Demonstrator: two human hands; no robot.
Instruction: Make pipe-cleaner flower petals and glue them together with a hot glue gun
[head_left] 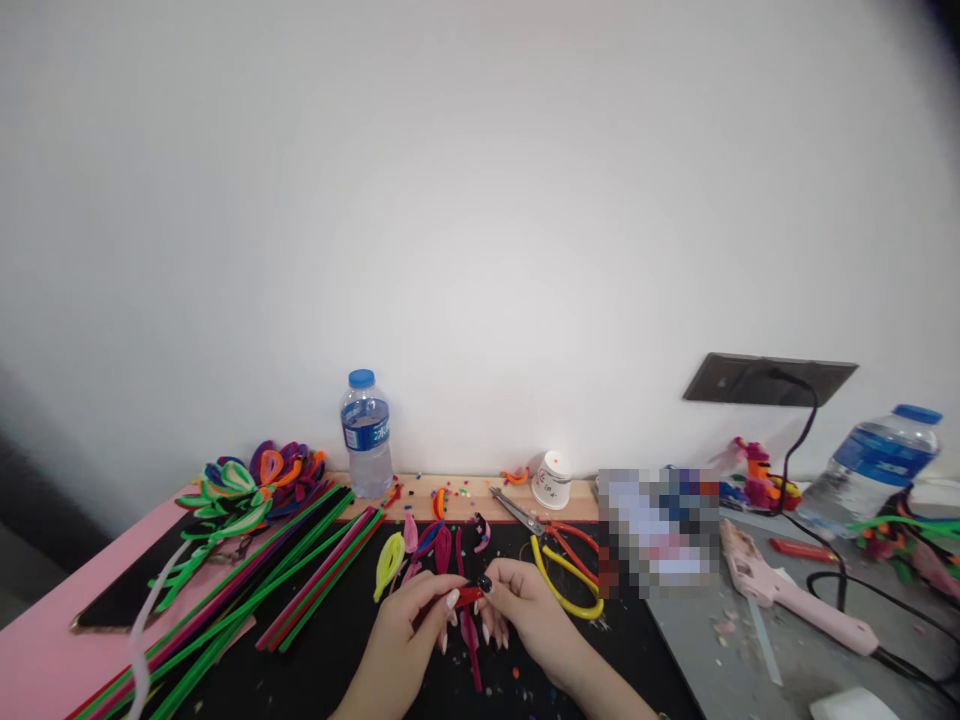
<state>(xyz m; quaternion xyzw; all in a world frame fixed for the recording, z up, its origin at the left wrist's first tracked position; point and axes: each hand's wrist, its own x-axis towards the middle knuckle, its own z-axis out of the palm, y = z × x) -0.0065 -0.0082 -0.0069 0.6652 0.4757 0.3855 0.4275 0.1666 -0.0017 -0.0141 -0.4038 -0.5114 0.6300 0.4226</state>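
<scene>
In the head view, a red pipe-cleaner piece (pixel 469 597) sits at the frame's lower centre, its long axis roughly level, ends pointing left and right. The left hand (pixel 416 612) pinches its left end, fingertips together; the right hand (pixel 519 602) pinches the other (a magenta strip (pixel 474 662) runs up-and-down below).

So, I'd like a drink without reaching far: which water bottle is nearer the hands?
The left water bottle, beside the looped pipe cleaners; the other water bottle is far right, past the wall socket.
</scene>
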